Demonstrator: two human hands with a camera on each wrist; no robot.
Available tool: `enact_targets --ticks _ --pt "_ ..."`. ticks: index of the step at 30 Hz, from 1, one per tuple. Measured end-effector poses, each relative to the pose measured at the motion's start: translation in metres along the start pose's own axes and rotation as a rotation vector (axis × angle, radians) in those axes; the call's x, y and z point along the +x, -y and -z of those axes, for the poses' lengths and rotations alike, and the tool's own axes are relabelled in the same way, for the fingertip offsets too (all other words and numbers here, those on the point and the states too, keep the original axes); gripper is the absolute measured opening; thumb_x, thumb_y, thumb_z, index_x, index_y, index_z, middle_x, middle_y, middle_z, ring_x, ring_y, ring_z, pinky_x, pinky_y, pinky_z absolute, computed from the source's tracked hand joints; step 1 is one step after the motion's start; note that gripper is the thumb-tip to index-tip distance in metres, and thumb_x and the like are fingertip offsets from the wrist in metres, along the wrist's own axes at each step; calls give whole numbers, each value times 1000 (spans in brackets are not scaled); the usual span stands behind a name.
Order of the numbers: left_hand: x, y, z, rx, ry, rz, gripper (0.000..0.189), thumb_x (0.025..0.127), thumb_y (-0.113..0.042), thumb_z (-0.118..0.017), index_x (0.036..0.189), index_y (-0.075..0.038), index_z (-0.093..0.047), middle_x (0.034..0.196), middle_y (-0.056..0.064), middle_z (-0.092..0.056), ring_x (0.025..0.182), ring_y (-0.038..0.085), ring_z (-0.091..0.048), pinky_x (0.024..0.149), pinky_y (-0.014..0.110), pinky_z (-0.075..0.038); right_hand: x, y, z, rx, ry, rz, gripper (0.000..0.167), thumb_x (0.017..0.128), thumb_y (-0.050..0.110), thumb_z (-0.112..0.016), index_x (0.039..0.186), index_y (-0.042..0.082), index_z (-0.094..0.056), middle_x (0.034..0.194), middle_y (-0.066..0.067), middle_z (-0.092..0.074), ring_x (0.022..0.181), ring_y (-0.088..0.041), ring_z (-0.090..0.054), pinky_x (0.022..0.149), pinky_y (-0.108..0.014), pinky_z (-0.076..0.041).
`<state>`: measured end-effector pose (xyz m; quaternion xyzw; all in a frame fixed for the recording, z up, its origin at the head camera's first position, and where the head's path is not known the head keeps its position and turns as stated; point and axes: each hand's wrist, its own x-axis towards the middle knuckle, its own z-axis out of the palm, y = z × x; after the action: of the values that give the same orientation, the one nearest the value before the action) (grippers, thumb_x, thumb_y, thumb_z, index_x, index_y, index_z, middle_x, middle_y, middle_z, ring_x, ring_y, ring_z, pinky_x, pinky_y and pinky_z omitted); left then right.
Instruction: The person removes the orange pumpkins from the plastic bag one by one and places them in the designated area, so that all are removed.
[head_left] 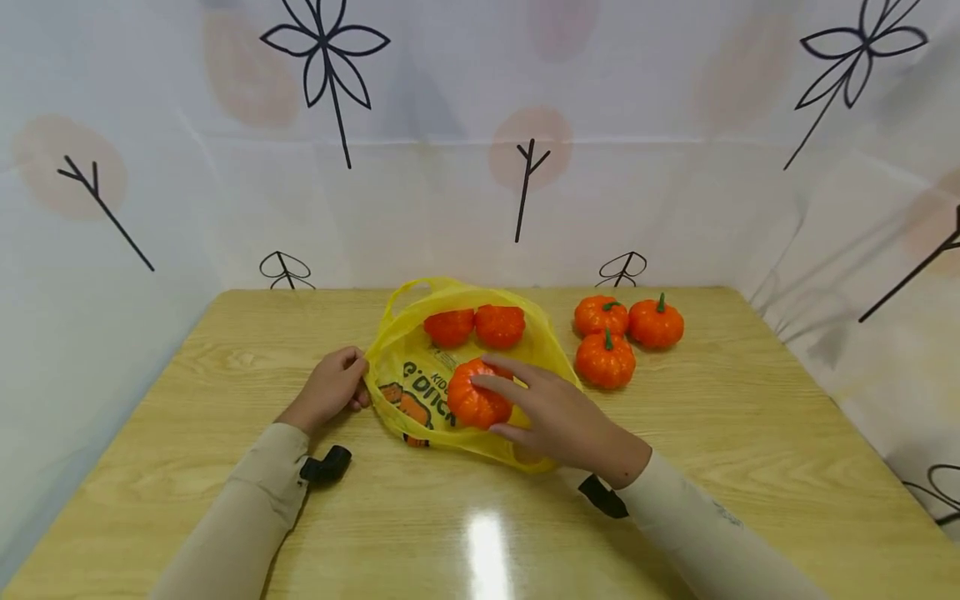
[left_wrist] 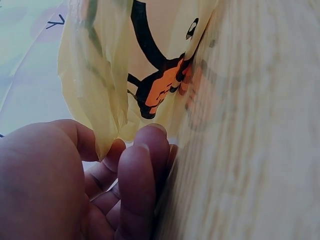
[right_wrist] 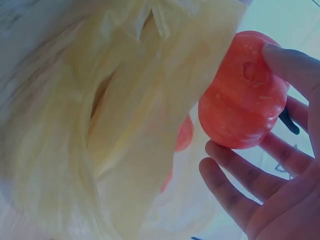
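A yellow plastic bag with a printed duck lies with its mouth spread wide on the table. My left hand pinches its left rim between thumb and fingers; the left wrist view shows the thin film gathered at the fingertips. Over the bag's mouth, my right hand holds a small orange toy pumpkin, thumb on one side and fingers on the other. In the right wrist view the pumpkin shows its dark green stem behind the fingers. Two more pumpkins sit inside the bag at the back.
Three orange pumpkins with green stems stand close together right of the bag. The wooden table ends at a white patterned cloth behind. A black wrist mount shows at the left cuff.
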<state>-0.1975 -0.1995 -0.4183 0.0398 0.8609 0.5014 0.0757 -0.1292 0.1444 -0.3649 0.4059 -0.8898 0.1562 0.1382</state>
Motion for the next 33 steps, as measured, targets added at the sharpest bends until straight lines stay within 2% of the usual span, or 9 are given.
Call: enact_targets --ticks 7,13,15,19,24,29,33 --pt "6 -2 -5 -7 22 3 29 107 -24 -38 104 -3 -57 71 10 -63 61 21 -62 57 32 -56 -7 -8 15 -11 -36 -23 64 81 31 -84 139 21 -58 149 -9 -52 108 -33 -68 91 -47 -56" --pt "7 -3 -3 5 -8 3 28 106 -23 -38 103 -3 -57 70 10 -63 61 21 -62 57 32 -56 -11 -16 32 -12 -51 -48 65 81 31 -84 140 20 -57 148 -10 -52 105 -33 -69 85 -44 -59" --pt "6 -4 -3 8 -5 2 28 106 -23 -38 104 -3 -57 71 10 -63 61 21 -62 57 32 -56 -13 -20 36 -9 -42 -56 65 82 31 -83 140 20 -57 147 -10 -52 103 -31 -69 82 -40 -59" --pt "5 -3 -2 6 6 8 28 106 -23 -38 104 -3 -57 71 10 -63 61 21 -63 57 32 -57 -18 -26 45 6 -10 -93 64 83 31 -82 141 19 -56 147 -10 -50 87 -21 -69 72 -31 -58" --pt "6 -1 -1 4 -7 17 28 105 -24 -39 103 -3 -57 71 10 -63 61 21 -63 57 32 -56 -21 -35 55 -24 -11 -118 61 84 29 -82 139 17 -57 146 -11 -51 76 -16 -67 68 -30 -57" --pt "4 0 1 10 -5 25 28 106 -24 -39 102 -3 -56 70 10 -63 61 21 -62 57 32 -56 -23 -42 63 -24 -11 -143 58 85 28 -80 138 18 -58 146 -13 -51 76 -16 -69 72 -35 -58" --pt "3 -1 1 15 -2 29 28 106 -24 -38 102 -3 -56 70 10 -63 61 21 -63 57 32 -56 -25 -46 66 -22 -19 -169 58 85 27 -80 138 17 -59 145 -14 -53 89 -25 -73 79 -41 -60"
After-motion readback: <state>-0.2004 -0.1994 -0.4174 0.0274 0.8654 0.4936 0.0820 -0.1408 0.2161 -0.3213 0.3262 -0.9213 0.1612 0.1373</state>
